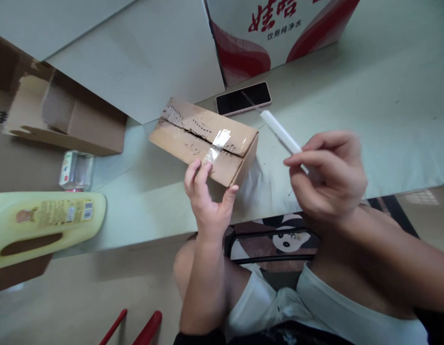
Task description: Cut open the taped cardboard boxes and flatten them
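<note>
A small brown cardboard box (186,143) sits on the pale green table (387,120), with clear tape (222,139) across its top seam. Torn, scraped patches mark the lid on both sides of the seam. My left hand (210,206) grips the box's near right corner, fingers on the top by the tape and thumb at the edge. In my right hand (327,177), pinched between thumb and fingers, is a white utility knife (279,130). Its thin blade is out and points up and left, to the right of the box and apart from it.
Behind the box lie a phone (232,103) and a red and white carton (279,52); a large white box (153,52) stands beside them. At left are an open cardboard box (96,124), a clear container (81,170) and a yellow bottle (96,211).
</note>
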### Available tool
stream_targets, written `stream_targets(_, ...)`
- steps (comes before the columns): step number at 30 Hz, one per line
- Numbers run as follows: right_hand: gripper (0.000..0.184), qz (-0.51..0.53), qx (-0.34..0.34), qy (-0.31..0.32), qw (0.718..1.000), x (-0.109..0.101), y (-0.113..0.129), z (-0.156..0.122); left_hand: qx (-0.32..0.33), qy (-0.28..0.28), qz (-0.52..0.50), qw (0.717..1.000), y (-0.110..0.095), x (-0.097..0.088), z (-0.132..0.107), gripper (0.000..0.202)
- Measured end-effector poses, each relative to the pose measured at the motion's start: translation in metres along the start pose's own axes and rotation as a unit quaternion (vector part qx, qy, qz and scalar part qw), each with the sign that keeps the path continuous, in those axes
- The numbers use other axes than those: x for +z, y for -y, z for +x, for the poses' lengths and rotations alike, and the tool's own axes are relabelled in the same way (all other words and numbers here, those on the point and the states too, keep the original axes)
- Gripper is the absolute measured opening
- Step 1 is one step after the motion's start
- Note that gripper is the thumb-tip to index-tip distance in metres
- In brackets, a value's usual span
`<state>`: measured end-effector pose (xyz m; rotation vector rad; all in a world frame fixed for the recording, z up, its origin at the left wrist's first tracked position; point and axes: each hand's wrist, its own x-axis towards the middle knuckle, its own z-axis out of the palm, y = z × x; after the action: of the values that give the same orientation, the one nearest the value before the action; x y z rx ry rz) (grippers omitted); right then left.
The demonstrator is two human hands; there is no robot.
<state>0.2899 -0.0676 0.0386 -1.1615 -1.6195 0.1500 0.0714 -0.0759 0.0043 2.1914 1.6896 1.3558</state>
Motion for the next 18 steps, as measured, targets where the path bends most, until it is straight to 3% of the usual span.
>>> stream_targets(5,0.025,0.136,-0.082,0.122,0.980,0.005,0.009,-0.006,-0.033,0.007,-0.026,0.999,-0.002,0.003,-0.006,0.065)
stream_targets(13,0.020,0.182,-0.042,0.126,0.974,-0.001,0.010,-0.002,-0.036,0.015,-0.038,0.999,-0.001,0.005,-0.008,0.067)
stream_targets(18,0.010,0.222,-0.106,0.158,0.956,0.005,0.017,-0.005,-0.023,0.017,-0.044,0.999,0.001,0.005,-0.008,0.067)
